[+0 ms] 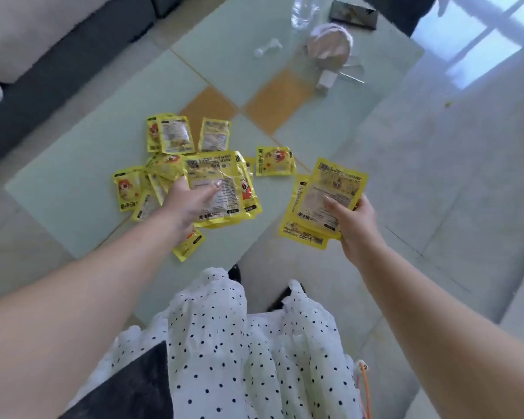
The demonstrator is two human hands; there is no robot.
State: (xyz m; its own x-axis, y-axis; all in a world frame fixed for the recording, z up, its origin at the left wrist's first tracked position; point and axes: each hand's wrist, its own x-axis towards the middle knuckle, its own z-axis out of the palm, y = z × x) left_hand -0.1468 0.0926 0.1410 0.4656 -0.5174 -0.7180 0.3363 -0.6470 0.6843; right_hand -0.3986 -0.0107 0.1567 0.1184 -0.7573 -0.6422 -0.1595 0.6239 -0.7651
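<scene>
Glass table [73, 176] carries loose yellow packets [176, 134], heap at 10 o'clock. Left hand [188, 204] pinches one stack [224, 189], thumb on top, fingers under. Right hand [354, 225] clamps a second stack [324, 192], fingers curled round its 3 o'clock edge. Lone packet [274, 161] lies between them, 1 o'clock off the left thumb, long axis 9–3; left looks nearer. Print upside down, too blurred to read.

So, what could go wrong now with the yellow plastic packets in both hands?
The left hand grips its stack of yellow plastic packets by one side, so some may drop. The right hand holds an uneven second stack; its lowest packets could slide out. A small yellow packet under the left wrist seems near the edge of the glass table and may be knocked off.
</scene>
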